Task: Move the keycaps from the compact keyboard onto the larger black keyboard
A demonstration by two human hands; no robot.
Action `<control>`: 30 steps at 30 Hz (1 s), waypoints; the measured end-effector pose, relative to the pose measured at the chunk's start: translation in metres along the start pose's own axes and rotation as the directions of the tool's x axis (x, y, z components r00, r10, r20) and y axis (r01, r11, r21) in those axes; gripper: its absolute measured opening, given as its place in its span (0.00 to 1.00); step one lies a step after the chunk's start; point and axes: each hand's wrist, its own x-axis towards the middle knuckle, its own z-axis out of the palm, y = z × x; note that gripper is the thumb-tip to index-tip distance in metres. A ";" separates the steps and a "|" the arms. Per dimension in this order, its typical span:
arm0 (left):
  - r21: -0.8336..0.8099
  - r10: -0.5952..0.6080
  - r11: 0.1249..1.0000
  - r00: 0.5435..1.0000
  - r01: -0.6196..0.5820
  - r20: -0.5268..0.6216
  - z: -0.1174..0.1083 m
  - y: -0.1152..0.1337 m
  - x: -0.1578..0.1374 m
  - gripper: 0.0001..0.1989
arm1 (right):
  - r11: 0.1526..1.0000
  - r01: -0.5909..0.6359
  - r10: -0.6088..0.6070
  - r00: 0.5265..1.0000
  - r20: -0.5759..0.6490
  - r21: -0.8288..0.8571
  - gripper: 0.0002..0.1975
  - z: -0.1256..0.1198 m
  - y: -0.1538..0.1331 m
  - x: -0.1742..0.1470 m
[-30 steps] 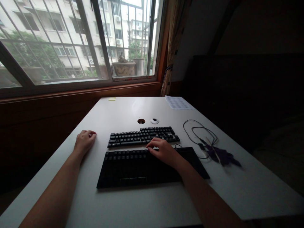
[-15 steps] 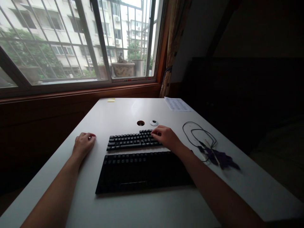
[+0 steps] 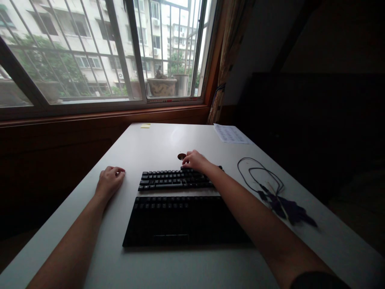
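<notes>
My right hand (image 3: pixel 195 160) reaches over the back edge of a block of loose black keycaps (image 3: pixel 173 180) laid out in rows. Its thumb and fingers are pinched at a keycap (image 3: pixel 182 168) at the left end of the rearmost row. In front of the rows lies a black keyboard (image 3: pixel 168 224). Small keycaps sit along its back and upper left, while the rest looks bare and dark. My left hand (image 3: pixel 110 180) rests on the tabletop left of the rows, fingers loosely curled and apart, holding nothing. My right forearm hides the keyboard's right end.
The white table (image 3: pixel 162 267) has a cable hole (image 3: pixel 181 157) behind the keycaps. A coiled black cable (image 3: pixel 255 170) and a dark purple cloth-like item (image 3: pixel 293 210) lie on the right. Printed paper (image 3: pixel 231 133) and yellow notes (image 3: pixel 145 126) sit at the far edge, below a barred window.
My right hand has moved left and farther back, from the middle of the rear keycap rows to their left end. My left hand stays on the table. The view has shifted slightly.
</notes>
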 end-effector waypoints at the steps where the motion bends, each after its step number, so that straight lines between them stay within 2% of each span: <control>1: 0.001 -0.001 1.000 1.000 0.001 0.000 0.000 0.000 0.000 0.17 | 1.000 0.007 -0.007 1.000 0.011 -0.005 0.04 0.001 0.001 0.002; 9: -0.012 0.009 1.000 1.000 -0.009 -0.010 -0.001 0.000 -0.002 0.17 | 0.999 0.032 -0.031 0.997 0.068 -0.022 0.06 0.007 0.009 0.012; 18: -0.019 -0.009 1.000 1.000 0.009 -0.004 -0.002 0.002 -0.003 0.17 | 0.999 0.027 -0.025 0.997 0.072 -0.022 0.05 0.016 0.011 0.018; 30: -0.023 0.003 1.000 1.000 -0.003 -0.005 -0.002 0.004 -0.003 0.17 | 1.000 0.017 -0.016 0.997 0.078 -0.012 0.07 0.016 0.008 0.015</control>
